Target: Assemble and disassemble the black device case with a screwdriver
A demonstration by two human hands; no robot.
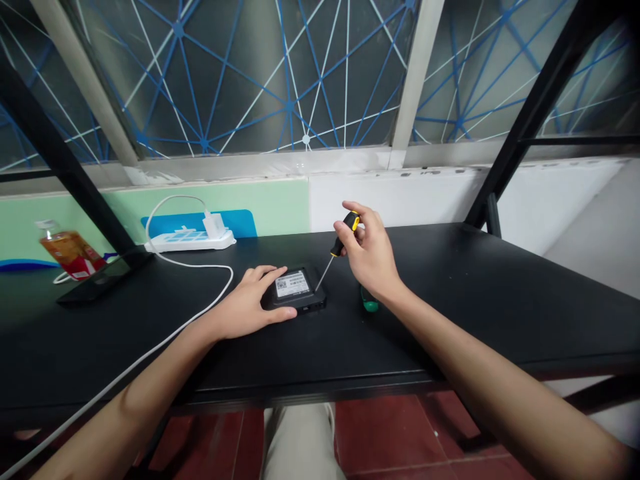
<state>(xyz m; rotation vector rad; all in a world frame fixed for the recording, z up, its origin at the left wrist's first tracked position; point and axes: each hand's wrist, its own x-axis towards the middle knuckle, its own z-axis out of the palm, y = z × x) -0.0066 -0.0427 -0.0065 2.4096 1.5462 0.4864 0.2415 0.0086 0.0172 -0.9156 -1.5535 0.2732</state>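
Note:
A flat black box-shaped device [313,301] with a white printed label [293,283] lies on the black table. My left hand [253,300] rests against its left side, thumb along the front edge and fingers over the far edge. Above and to the right, my right hand [373,250] grips a screwdriver [338,245] with a black and yellow handle. The screwdriver slants down to the left, and its tip meets the top of the device right of the label. Partly hidden under my right wrist is a green and black object [370,304].
A white power strip [193,241] with a plugged-in charger [214,225] stands at the back left. Its white cable [190,328] runs along the table's left side. Further left are a drink bottle [73,250] and a dark flat panel [103,279]. Black frame posts rise at both sides.

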